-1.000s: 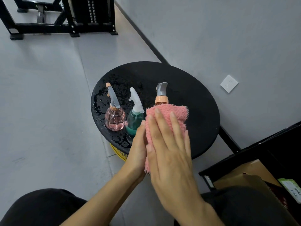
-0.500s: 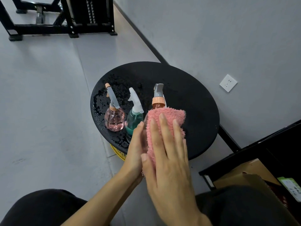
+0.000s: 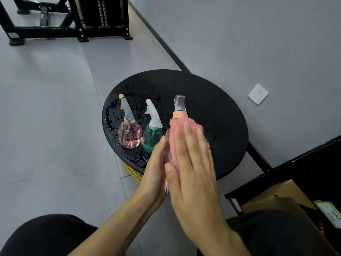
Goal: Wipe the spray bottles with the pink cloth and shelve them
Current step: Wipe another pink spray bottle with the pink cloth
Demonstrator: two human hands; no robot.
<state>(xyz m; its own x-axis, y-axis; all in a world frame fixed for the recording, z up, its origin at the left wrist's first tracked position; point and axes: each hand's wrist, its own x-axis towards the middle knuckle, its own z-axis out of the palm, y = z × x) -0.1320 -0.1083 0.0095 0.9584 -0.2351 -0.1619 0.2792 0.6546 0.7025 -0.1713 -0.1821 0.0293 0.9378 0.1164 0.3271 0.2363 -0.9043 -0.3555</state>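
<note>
Down at the bottom edge, dark trousers (image 3: 46, 235) on both knees. Both forearms reach up to the middle of the frame. The right hand (image 3: 191, 172) lies flat, fingers (image 3: 188, 137) straight and close together, pressing the pink cloth (image 3: 174, 143) against the near side of a spray bottle (image 3: 179, 106). Only the bottle's grey trigger head and orange collar poke out above the cloth. The left hand (image 3: 155, 169) is pressed to the bottle's left side, its fingers (image 3: 160, 147) straight and together too; its thumb is out of sight.

Just left of that, a green spray bottle (image 3: 151, 134) stands upright with a white trigger, and further left stands a round pink spray bottle (image 3: 129, 134). Both stand on the round black surface (image 3: 212, 111), whose left part is speckled with water drops. A yellow object (image 3: 135, 173) peeks out under its near rim.

At lower right sit a black shelf (image 3: 276, 174) and a cardboard box (image 3: 280, 198). Beyond the surface there is a white wall socket (image 3: 258, 94) at right, and a black metal frame (image 3: 73, 32) in the upper left.
</note>
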